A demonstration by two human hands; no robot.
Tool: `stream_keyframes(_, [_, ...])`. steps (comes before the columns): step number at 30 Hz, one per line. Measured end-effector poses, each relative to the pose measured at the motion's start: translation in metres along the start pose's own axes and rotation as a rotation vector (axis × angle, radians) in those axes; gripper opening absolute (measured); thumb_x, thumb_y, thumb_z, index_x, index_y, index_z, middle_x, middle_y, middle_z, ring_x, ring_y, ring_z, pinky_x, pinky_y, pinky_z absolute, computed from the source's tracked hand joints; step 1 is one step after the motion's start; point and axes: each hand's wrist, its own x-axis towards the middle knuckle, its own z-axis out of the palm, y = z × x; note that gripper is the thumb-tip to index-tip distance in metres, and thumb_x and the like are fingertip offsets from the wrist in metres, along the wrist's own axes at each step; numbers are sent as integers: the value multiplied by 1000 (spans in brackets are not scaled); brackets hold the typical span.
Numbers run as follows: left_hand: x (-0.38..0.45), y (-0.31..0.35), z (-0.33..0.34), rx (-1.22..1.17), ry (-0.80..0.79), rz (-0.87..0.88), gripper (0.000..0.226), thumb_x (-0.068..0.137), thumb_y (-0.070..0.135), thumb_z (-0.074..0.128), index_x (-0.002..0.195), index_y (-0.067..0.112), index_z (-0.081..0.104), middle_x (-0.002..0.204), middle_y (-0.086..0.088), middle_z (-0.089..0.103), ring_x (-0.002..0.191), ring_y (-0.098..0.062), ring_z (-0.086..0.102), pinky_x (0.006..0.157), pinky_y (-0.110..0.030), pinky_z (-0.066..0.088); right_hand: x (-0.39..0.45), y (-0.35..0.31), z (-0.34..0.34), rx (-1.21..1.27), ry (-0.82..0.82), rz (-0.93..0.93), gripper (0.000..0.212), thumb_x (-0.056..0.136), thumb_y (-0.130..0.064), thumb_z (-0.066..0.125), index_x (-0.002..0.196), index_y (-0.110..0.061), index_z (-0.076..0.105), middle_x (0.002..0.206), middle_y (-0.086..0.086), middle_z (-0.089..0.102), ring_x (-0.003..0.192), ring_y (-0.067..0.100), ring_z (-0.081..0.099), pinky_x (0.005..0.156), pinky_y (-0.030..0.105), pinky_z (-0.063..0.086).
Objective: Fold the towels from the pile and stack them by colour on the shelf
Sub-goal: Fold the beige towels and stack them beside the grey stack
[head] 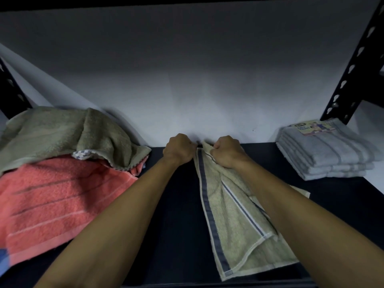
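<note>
One towel in play: a beige terry towel with dark blue-grey stripes [232, 221], stretched out on the dark shelf board [174, 215] in front of me. My left hand [179, 150] and my right hand [227, 151] sit close together at its far end, both fists curled tight, each pinching the far edge of the cloth near the white back wall [187, 80]; the left catches the corner by the striped border, the right bunches the fabric just beside it. From that grip the towel runs back toward me, long axis from the wall to the front edge of the shelf, leaning a little to my right as it comes, so nearly all of it lies below and nearer than my knuckles, partly under my right forearm. It looks folded lengthwise, one layer lying over another with a striped edge showing on each. Off to my left there is the loose pile: I count a crumpled olive-green towel [62, 134] on top, a coral-pink striped towel [56, 200] spread beneath it, and a scrap of blue-and-white checked cloth [82, 155] peeking out between them. On my right, well apart, a neat stack of three folded light-grey towels [330, 156] with a paper label [311, 127] on top sits by the black perforated upright [353, 65].
</note>
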Motion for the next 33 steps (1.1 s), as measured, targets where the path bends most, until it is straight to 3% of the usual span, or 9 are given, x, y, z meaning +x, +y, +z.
stream_keyframes(4, [2,6,6,61,-12,-22,44,84,55,65,83,11,62,85,-4,63,80,-25,61,64,-30,43,-2,2,-1,10,28,5,21,84,-18,54,85,-5,70,87,11,70,78,25,65,57,27,46])
stream_keyframes(9, [-1,11,18,120,55,-60,34,87,36,69,70,13,50,85,-7,64,76,-25,63,62,-30,48,-13,-1,-4,-43,39,-92,22,90,-22,56,88,-7,73,87,9,71,85,24,66,72,33,54])
stream_keyframes(12, [2,10,19,137,77,-55,34,89,30,66,66,14,48,85,-8,63,64,-19,54,54,-26,41,-18,0,-7,-10,42,-132,24,91,-22,58,99,-3,72,99,11,71,92,24,66,84,38,54])
stream_keyframes(14, [0,7,14,134,58,-37,34,91,33,64,68,11,53,85,-10,67,59,-16,52,47,-25,35,-23,4,-16,71,72,-159,25,92,-23,60,107,-5,69,108,8,69,95,19,64,86,30,52])
stream_keyframes(17, [-20,3,4,178,82,20,38,93,47,56,81,12,64,89,-7,68,74,-24,59,58,-28,39,-40,22,-42,107,145,-206,26,93,-26,61,116,-14,65,110,0,64,94,9,58,82,16,41])
stream_keyframes(20, [-64,6,-8,145,175,154,28,97,47,48,87,24,60,92,4,66,88,-24,62,69,-31,42,-75,57,-68,-19,266,-231,24,92,-30,62,113,-19,66,105,-1,67,94,12,61,81,23,46])
stream_keyframes(26, [-197,17,-9,54,121,603,27,92,53,50,99,34,68,90,21,62,81,2,57,68,-23,49,-160,122,-86,-371,204,231,47,94,-55,48,126,-22,56,123,4,58,108,27,58,78,34,44])
stream_keyframes(30, [-242,21,11,234,142,771,28,89,55,50,95,32,65,93,20,60,84,0,55,50,-17,40,-180,128,-77,-228,269,340,52,91,-62,46,122,-21,54,115,4,61,103,27,58,70,33,38])
stream_keyframes(33, [-261,22,23,341,182,799,25,84,50,60,90,28,68,88,15,60,78,-4,58,48,-14,29,-180,124,-74,-128,281,396,53,92,-60,48,125,-18,54,116,6,62,106,29,58,72,33,39])
